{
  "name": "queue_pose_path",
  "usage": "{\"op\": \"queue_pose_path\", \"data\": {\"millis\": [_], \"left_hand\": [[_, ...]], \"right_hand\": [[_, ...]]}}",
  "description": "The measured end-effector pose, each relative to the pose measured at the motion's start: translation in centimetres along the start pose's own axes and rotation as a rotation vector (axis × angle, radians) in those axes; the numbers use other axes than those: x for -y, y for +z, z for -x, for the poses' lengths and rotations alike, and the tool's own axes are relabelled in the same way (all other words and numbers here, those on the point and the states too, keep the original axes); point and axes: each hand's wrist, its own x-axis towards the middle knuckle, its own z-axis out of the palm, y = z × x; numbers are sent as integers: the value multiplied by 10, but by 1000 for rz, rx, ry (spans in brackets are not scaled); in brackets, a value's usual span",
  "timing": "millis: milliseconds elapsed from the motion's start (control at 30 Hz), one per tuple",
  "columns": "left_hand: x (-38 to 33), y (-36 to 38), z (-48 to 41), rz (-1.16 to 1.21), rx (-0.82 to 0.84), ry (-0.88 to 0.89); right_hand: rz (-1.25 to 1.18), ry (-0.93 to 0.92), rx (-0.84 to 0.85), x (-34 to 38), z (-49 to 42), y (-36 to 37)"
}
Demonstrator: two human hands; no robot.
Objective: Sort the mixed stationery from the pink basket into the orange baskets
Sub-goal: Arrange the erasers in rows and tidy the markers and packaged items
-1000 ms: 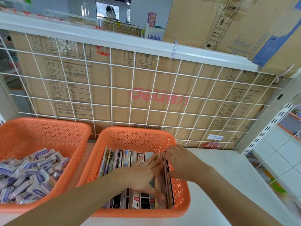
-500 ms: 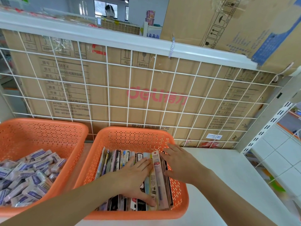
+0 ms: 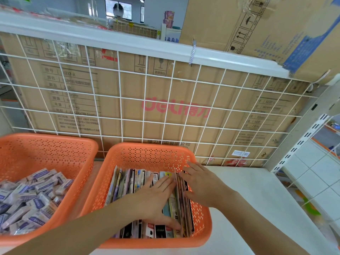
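Observation:
An orange basket [image 3: 147, 153] in the middle holds a row of flat stationery packs [image 3: 128, 183] standing on edge. My left hand [image 3: 152, 197] lies flat on the packs with straight fingers, pressing them leftward. My right hand [image 3: 200, 183] rests with straight fingers against the rightmost packs [image 3: 184, 208] along the basket's right wall. A second orange basket [image 3: 46, 150] at the left holds several small white-and-purple boxes [image 3: 31, 199]. No pink basket is in view.
Both baskets stand on a white shelf [image 3: 257, 208]. Behind them rises a white wire grid [image 3: 165, 107] in front of a cardboard box. A slotted shelf upright [image 3: 301, 140] stands at the right, with a tiled floor beyond the shelf edge.
The pack that stood raised between my hands half a second ago now lies down in the row. Both hands have closed in on the rightmost packs.

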Motion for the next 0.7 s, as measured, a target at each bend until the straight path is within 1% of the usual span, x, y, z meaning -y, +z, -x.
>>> {"op": "queue_pose_path", "data": {"millis": [167,300,367,467,633,700], "left_hand": [[-1,-6,2,96,-63,58],[-4,3,-2,-12,45,32],[-3,0,2,11,35,18],[3,-17,17,66,-109,-26],[31,-24,69,88,-447,-287],[36,-22,93,93,-542,-378]], "right_hand": [[-74,21,-64,1,8,-4],[-96,58,-59,2,14,-8],[-121,80,-64,3,17,-8],[-132,137,-114,3,22,-6],[-201,271,-252,10,30,0],[-202,290,-332,15,34,4]]}}
